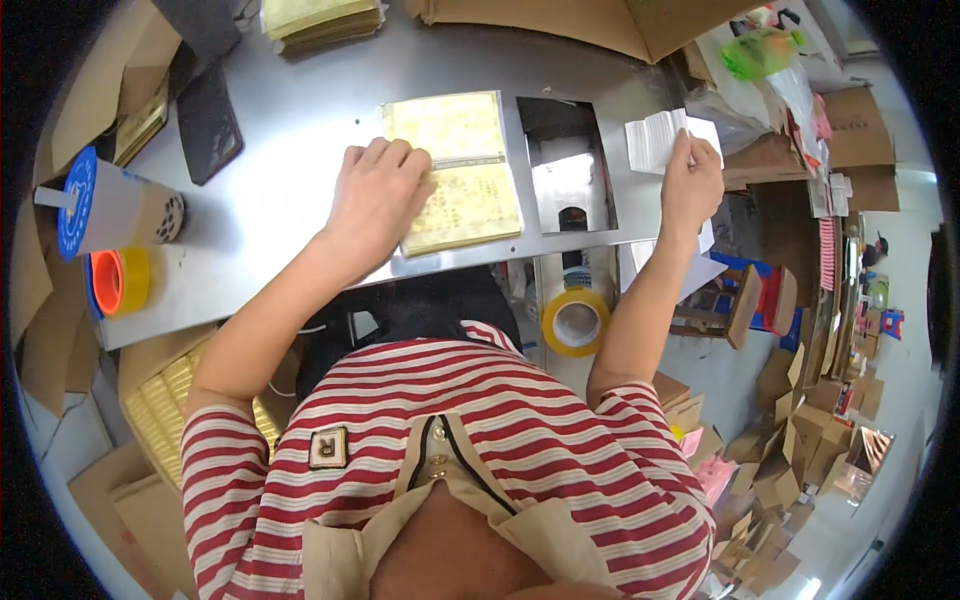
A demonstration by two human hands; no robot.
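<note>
A flat stack of yellow sheets in clear wrapping (462,200) lies on the metal table in front of me. My left hand (385,195) grips its left edge with curled fingers; the fingertips are partly hidden. Off to the right, my right hand (692,182) is closed in a pinch on white paper slips (655,142), which stand fanned in a small bundle at the table's right end. Just how many slips are between the fingers cannot be made out. A rectangular cutout (570,165) in the tabletop separates the two hands.
Left on the table (290,120) are a black phone (208,125), a lidded drink cup (125,208) and tape rolls (120,280). More yellow packs (322,20) sit at the back, beside a cardboard box (560,25). A yellow tape roll (576,322) hangs below the front edge.
</note>
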